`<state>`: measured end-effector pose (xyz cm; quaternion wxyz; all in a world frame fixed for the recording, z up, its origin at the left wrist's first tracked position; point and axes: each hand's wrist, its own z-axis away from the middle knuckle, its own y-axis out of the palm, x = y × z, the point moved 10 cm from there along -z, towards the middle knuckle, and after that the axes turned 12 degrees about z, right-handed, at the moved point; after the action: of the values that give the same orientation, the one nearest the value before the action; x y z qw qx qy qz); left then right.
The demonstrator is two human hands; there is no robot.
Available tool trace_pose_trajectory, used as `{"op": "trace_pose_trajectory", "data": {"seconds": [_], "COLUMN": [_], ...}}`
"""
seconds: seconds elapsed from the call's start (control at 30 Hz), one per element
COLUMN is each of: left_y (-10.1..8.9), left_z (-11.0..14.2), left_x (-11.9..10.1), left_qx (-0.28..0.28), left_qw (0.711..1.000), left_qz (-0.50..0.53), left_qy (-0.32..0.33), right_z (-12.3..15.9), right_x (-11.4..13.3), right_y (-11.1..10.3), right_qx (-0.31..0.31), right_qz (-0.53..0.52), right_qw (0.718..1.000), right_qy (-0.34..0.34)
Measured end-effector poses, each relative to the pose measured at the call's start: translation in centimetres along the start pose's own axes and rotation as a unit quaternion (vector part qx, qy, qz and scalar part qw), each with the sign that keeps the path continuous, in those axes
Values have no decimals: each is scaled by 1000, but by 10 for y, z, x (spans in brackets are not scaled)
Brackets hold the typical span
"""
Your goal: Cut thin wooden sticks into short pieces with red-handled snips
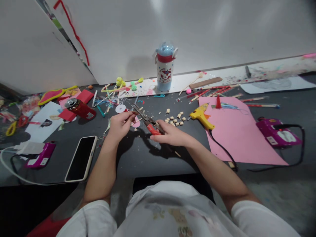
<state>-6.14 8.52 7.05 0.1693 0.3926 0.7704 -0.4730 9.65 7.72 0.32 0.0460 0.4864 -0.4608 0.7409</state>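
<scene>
Several blocky wooden bits [181, 123] near metal pliers [147, 119] in right fingers [165, 127]

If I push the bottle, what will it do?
Pushed near the top, the bottle would probably tip, because it's tall and narrow. Once down, it might roll, since its sides look round. The wall behind could stop a backward fall.
</scene>
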Motion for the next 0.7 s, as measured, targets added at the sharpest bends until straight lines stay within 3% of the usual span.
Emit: {"op": "trace_pose_trajectory", "data": {"seconds": [0.7], "left_y": [6], "left_z": [3], "left_x": [-8], "left_qx": [16], "left_qw": [997], "left_qz": [-51], "left_qy": [57], "right_z": [-3], "right_x": [-6], "right_y": [3], "right_qx": [-15], "right_qz": [14], "right_qw": [1000], "right_qy": [22]}}
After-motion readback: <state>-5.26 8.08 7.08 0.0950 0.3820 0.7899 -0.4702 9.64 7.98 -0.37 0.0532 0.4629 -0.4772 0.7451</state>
